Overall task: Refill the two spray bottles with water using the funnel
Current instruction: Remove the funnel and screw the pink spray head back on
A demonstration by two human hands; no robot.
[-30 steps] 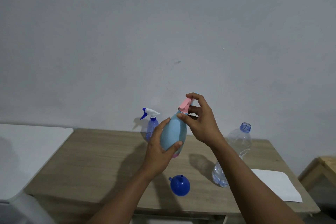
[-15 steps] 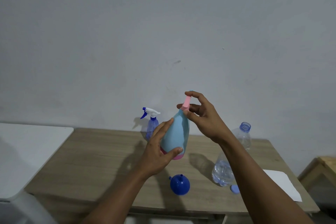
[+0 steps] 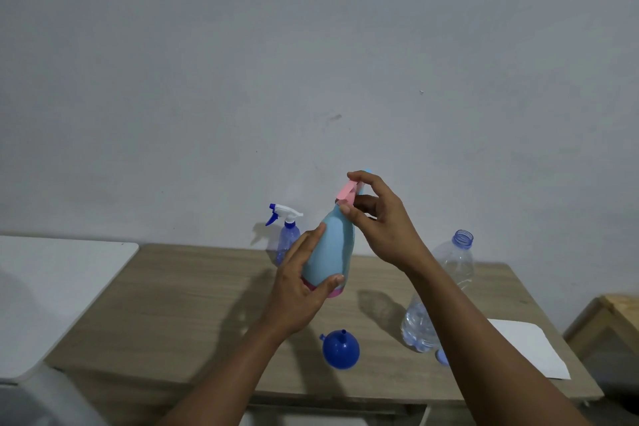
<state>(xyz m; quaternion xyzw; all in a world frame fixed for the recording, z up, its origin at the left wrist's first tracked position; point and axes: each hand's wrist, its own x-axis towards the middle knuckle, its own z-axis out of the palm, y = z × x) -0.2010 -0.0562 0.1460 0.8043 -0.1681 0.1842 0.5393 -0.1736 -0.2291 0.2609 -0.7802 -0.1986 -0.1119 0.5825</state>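
Wood-grain worktop (image 3: 193, 304) fills the lower frame, and at its 4 o'clock corner a white sheet of paper (image 3: 532, 349) lies flat, near the front edge. At 9 o'clock, a white tabletop (image 3: 52, 287) with a rounded corner sits just beside the worktop. Out at 3 o'clock, pale wooden furniture (image 3: 619, 318). Behind, a plain grey wall (image 3: 242, 62), small dark smudge (image 3: 335, 117) at 12 o'clock.

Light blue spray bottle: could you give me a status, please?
Left hand grips light blue spray bottle, tilted. Right hand pinches its pink spray head, still on. Blue funnel lies free, nothing blocking.
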